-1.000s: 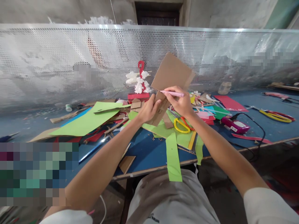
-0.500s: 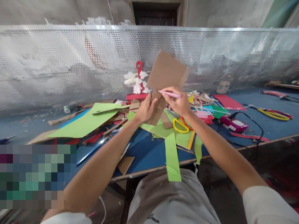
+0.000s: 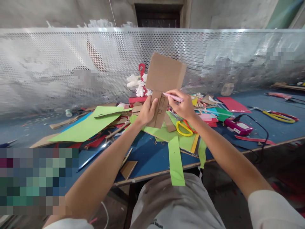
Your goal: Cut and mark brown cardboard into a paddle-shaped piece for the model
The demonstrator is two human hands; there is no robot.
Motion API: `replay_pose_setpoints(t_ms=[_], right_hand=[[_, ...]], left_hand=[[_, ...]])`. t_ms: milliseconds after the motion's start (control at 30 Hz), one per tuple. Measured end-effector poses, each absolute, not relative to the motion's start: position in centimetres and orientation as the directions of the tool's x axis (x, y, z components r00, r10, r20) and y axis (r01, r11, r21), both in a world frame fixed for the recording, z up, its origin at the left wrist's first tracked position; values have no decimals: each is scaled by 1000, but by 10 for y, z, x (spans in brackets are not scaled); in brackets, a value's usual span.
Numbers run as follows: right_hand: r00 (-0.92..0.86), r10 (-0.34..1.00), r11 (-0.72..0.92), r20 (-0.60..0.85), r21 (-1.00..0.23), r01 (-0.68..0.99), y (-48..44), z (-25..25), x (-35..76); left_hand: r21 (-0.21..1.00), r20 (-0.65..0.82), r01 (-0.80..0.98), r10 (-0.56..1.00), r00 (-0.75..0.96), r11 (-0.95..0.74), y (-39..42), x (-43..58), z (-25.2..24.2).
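My left hand (image 3: 148,110) grips the left edge of a brown cardboard piece (image 3: 166,73), thumb on the front face. The piece has a wide upper panel and a narrower lower strip (image 3: 159,108) with dark drawn or printed lines. My right hand (image 3: 182,103) is closed around a pink pen (image 3: 175,96), its tip at the cardboard near where panel and strip meet. Just below my right hand lie scissors with yellow and orange handles (image 3: 184,128). Behind the cardboard, on the left, stands a red stem with white flower-like clusters (image 3: 140,90).
Green paper (image 3: 91,127) and scraps cover the blue table (image 3: 145,159). A green strip (image 3: 176,162) hangs over the front edge. To the right are a purple device (image 3: 239,126) with a black cord, yellow-and-red-handled pliers (image 3: 278,116) and a jar (image 3: 227,89). A perforated metal screen (image 3: 114,54) stands behind.
The cardboard has shifted slightly left and turned a little more upright, and its lined lower strip shows more. My left hand moved with it; the pen stays near the same spot.
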State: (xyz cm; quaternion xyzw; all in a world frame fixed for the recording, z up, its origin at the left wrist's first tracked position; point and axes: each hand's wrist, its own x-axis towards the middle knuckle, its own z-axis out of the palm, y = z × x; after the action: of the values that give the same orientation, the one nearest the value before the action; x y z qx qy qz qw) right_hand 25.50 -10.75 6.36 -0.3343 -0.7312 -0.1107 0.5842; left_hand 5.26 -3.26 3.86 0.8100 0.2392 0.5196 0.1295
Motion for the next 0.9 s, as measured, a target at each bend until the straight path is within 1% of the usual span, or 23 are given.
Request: replay_pose_setpoints(t_ms=[200,433,567,733,900], right_hand=[[-189,349,712,918,-128,691,-104,61,253],[-291,369,716,883,-70,695,-97,53,250],[-396,382,740,835,-20,672,-94,46,242],[-523,396,773,755,33,634,-96,43,234],[-639,456,788,619,52,613,-103,45,229]], left_hand=[[457,797,278,528,294,-845,-34,56,37],[482,793,306,557,246,-821,-29,53,36],[523,790,315,589,170,-792,-20,49,34],[540,803,323,591,78,-777,-6,44,30],[599,770,384,637,-34,-703,4,38,29]])
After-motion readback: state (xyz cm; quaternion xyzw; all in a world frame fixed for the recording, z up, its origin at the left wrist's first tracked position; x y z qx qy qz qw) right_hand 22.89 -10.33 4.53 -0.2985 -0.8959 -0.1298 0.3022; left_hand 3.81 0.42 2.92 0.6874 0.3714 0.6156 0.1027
